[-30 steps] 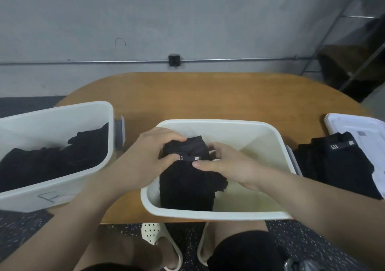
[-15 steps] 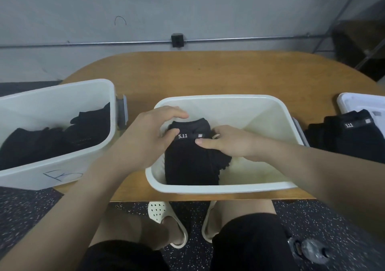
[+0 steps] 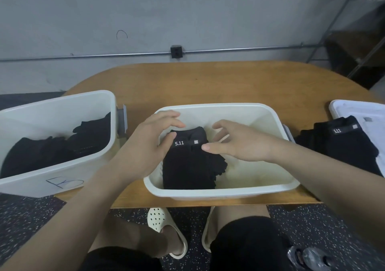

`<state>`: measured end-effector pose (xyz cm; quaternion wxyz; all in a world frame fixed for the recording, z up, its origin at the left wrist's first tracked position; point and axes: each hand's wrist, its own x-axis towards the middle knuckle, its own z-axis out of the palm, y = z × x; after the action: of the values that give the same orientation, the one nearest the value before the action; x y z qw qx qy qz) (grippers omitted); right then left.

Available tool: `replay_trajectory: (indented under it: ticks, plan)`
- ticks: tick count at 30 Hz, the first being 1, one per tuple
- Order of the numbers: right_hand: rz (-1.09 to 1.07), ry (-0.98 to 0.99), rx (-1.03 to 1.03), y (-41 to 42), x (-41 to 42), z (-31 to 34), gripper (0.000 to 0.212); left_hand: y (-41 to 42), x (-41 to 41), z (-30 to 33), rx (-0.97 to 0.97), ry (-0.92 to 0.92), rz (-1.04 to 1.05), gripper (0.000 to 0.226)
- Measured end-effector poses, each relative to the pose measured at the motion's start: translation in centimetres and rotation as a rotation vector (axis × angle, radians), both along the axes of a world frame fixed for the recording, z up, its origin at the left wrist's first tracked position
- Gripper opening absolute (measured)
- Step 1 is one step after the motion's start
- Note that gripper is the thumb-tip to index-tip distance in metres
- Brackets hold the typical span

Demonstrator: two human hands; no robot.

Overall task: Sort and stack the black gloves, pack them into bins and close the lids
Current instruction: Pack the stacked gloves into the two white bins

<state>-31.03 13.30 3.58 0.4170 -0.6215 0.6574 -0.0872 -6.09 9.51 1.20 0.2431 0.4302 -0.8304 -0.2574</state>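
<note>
At six o'clock, nearest the person, a stack of black gloves (image 3: pixel 187 162) lies in the left half of the middle bin (image 3: pixel 218 191), with the left hand (image 3: pixel 145 145) and right hand (image 3: pixel 235 143) just over its cuff end, fingers loosely spread and grasping nothing. At nine o'clock the left bin (image 3: pixel 62 170) holds loose gloves (image 3: pixel 52 145), and at three o'clock another pile (image 3: pixel 341 145) lies partly on a white lid (image 3: pixel 358 110) on the counter (image 3: pixel 208 83). I judge packing roughly midway, with more gloves to pack and no lid closed.

One head camera looks forward and down, close over the surface (image 3: pixel 208 83), the near bin (image 3: pixel 218 191) central, a grey wall (image 3: pixel 187 10) behind.
</note>
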Motion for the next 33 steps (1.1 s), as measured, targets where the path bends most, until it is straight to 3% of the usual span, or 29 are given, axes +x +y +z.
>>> replay_trajectory:
  ticks: [8, 10, 13, 18, 25, 27, 31, 33]
  plan:
    - [-0.034, 0.068, -0.37, 8.7, -7.0, 5.9, 0.078, 0.5, -2.2, 2.1, -0.156, -0.133, 0.004, 0.026]
    - [-0.104, 0.165, -0.484, 11.2, -9.6, 6.1, 0.078, 0.7, -5.2, 3.6, -0.175, -0.124, -0.053, 0.024]
    - [-0.312, 0.162, -0.596, 14.0, -13.6, 5.5, 0.068, 1.2, -11.3, 5.7, -0.197, -0.091, -0.183, 0.024]
    - [-0.598, 0.223, -0.623, 16.2, -18.8, 2.3, 0.047, 1.9, -21.7, 7.8, -0.115, -0.168, -0.391, 0.032]
    - [-0.662, 0.223, -0.544, 16.0, -21.6, -0.8, 0.058, 1.1, -32.3, 5.1, 0.171, -0.514, -0.518, 0.07]
    - [-0.644, 0.198, -0.528, 15.7, -21.8, -1.4, 0.06, 0.5, -33.7, 4.0, 0.214, -0.558, -0.508, 0.068]
    - [-0.616, 0.157, -0.543, 15.1, -21.9, -2.9, 0.059, -0.5, -35.0, 3.0, 0.229, -0.596, -0.49, 0.041]
    - [-0.617, 0.187, -0.55, 15.1, -21.8, -3.6, 0.058, -0.8, -35.2, 2.8, 0.265, -0.581, -0.483, 0.041]
